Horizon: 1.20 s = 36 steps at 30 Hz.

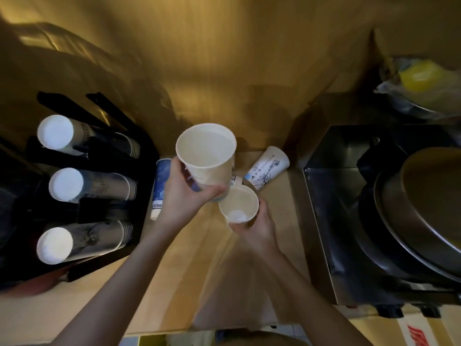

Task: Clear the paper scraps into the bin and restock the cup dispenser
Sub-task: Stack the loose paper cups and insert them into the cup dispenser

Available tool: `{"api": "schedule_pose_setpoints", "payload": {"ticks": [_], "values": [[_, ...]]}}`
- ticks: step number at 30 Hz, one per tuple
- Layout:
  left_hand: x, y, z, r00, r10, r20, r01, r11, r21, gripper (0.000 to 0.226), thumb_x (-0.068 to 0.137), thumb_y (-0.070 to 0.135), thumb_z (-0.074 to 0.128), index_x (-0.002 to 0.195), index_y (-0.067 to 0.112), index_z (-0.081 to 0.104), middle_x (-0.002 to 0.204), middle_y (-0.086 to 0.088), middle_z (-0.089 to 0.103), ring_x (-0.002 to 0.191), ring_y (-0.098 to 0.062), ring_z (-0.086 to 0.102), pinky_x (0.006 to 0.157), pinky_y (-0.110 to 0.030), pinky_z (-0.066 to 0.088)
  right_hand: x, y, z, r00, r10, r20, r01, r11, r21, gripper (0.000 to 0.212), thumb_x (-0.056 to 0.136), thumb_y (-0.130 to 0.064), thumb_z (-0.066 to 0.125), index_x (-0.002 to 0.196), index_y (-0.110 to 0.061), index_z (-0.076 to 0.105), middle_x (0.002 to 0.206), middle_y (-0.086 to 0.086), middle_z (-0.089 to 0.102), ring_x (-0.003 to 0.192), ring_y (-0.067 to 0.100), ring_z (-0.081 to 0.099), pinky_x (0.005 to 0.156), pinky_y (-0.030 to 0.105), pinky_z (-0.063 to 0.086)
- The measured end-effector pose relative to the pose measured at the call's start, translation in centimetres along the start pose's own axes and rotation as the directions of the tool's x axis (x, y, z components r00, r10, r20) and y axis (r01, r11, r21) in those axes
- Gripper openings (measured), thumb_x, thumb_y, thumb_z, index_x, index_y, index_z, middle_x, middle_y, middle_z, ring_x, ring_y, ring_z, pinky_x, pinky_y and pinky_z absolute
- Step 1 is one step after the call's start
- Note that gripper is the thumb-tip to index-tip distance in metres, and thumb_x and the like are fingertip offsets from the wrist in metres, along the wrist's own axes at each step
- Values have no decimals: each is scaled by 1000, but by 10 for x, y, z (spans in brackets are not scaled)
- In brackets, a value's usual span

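Note:
My left hand (pixel 184 196) grips a tall paper cup (pixel 207 156), mouth up, raised above the wooden counter (pixel 174 283). My right hand (pixel 257 226) holds a smaller paper cup (pixel 239 206) just below and right of it, also mouth up. The two cups are close together near the tall cup's base. On the left stands a black cup dispenser (pixel 104 211) with three stacks of cups (pixel 84 183) lying in its slots, bottoms toward me. A blue printed cup (pixel 161 186) lies on the counter beside the dispenser. A white printed cup (pixel 268 168) lies on its side further back.
A dark metal appliance (pixel 349 221) with a large round pan (pixel 424 208) fills the right side. A plastic bag with something yellow (pixel 419 78) sits at the back right. A wooden wall rises behind the counter. Paper scraps and a bin are out of view.

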<state>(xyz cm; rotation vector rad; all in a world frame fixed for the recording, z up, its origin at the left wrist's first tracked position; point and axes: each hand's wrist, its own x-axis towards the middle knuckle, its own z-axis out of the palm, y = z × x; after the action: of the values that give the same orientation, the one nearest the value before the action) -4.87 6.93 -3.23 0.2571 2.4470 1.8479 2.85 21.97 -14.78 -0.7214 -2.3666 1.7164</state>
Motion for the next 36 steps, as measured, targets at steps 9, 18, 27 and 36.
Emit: {"api": "schedule_pose_setpoints", "payload": {"ticks": [9, 18, 27, 36], "values": [[-15, -34, 50, 991, 21, 129, -36, 992, 117, 94, 46, 35, 87, 126, 18, 42, 125, -2, 54, 115, -15, 51, 89, -25, 42, 4, -5, -6, 999, 14, 41, -12, 998, -68, 81, 50, -38, 85, 114, -38, 36, 107, -14, 61, 96, 6, 61, 68, 7, 42], [-22, -65, 56, 958, -126, 259, 78, 980, 186, 135, 44, 30, 91, 144, 25, 1, 121, 17, 50, 112, -2, 45, 86, -4, 36, 3, -13, -8, 996, 12, 87, -2, 994, -105, 76, 58, -28, 82, 120, -25, 38, 106, -12, 53, 95, 9, 56, 72, 20, 40], [-12, -66, 51, 962, -2, 272, -91, 941, 327, 106, 50, 30, 88, 138, 19, 31, 136, -5, 50, 120, -20, 47, 92, -24, 37, 51, -20, -50, 966, 111, 233, -35, 951, -307, 38, 75, -8, 70, 112, -8, 58, 104, 10, 69, 95, 22, 63, 81, 23, 47], [-14, -64, 50, 947, -54, 318, -45, 955, 294, 105, 52, 37, 86, 138, 23, 27, 141, 0, 42, 122, -8, 40, 98, -28, 36, 132, -21, -33, 778, 612, 143, -596, 648, 473, 49, 80, -32, 68, 119, -6, 54, 108, 10, 63, 92, 23, 63, 72, 32, 50]]}}
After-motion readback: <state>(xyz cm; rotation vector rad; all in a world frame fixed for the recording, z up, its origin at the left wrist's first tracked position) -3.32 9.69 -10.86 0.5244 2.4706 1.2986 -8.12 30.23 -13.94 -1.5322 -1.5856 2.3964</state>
